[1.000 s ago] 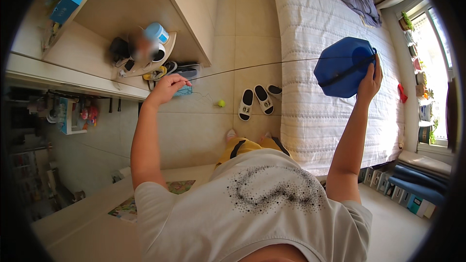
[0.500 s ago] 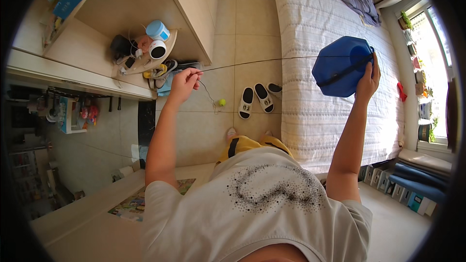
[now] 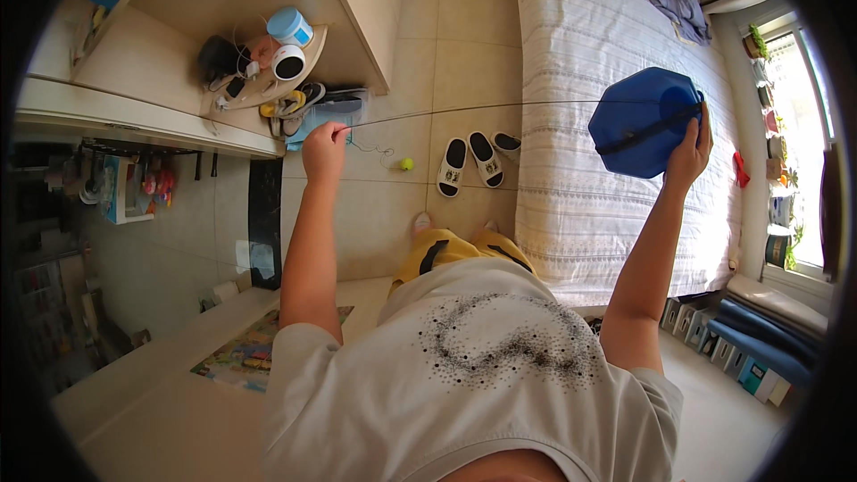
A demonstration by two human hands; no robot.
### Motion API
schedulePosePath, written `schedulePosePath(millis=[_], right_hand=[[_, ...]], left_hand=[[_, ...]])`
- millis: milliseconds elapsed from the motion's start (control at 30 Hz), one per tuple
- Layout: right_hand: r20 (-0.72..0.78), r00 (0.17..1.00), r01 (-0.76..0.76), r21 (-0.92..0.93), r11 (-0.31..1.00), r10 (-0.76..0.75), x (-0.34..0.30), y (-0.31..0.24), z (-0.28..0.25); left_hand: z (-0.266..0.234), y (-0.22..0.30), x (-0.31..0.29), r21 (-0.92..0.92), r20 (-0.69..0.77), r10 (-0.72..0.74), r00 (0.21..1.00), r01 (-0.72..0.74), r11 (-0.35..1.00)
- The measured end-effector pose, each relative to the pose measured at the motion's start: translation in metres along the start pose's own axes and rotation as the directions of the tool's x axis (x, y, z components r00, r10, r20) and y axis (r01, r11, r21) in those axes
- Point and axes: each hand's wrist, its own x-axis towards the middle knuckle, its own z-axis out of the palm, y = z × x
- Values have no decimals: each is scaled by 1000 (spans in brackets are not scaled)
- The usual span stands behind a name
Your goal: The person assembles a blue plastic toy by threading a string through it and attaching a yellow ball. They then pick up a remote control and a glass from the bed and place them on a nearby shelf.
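A blue eight-sided plastic tennis trainer base (image 3: 638,116) with a black strap across it is held up over the bed at the right. My right hand (image 3: 690,147) grips its right edge, thumb on the face toward me. From the base a thin dark cord (image 3: 482,108) runs nearly straight leftward to my left hand (image 3: 325,150), whose fingers pinch it. Past that hand, a loose length of cord hangs in curls near a small yellow-green ball (image 3: 407,164) above the floor tiles. Whether the ball touches the floor I cannot tell.
Slippers (image 3: 453,166) lie on the tiles beside the bed (image 3: 571,205). To the left, a wooden cabinet (image 3: 357,27) has a rounded shelf with a blue-lidded tub (image 3: 289,27) and a white round device. Shoes (image 3: 308,104) sit below it. Potted plants line the window at right.
My left hand has moved left and slightly nearer me, with the cord pinched in it. My right hand and the base have shifted a little to the right.
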Motion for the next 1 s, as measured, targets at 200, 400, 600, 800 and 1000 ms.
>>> schedulePosePath(millis=[200,400,600,800,1000], right_hand=[[17,1000,3,20,1000,-4,-3,13,1],[19,999,-33,10,999,33,-2,15,1],[41,997,-65,17,998,64,-7,19,7],[61,995,-81,32,996,79,-8,20,15],[69,994,-89,56,994,85,-8,23,23]], left_hand=[[4,-53,-19,253,-111,-39,993,66,965],[-7,-88,-15,219,-98,-339,936,353,910],[-17,-82,3,-278,133,-501,855,517,809],[-24,-59,21,-583,246,-497,832,537,609],[-91,-3,68,-463,-75,-208,975,151,873]])
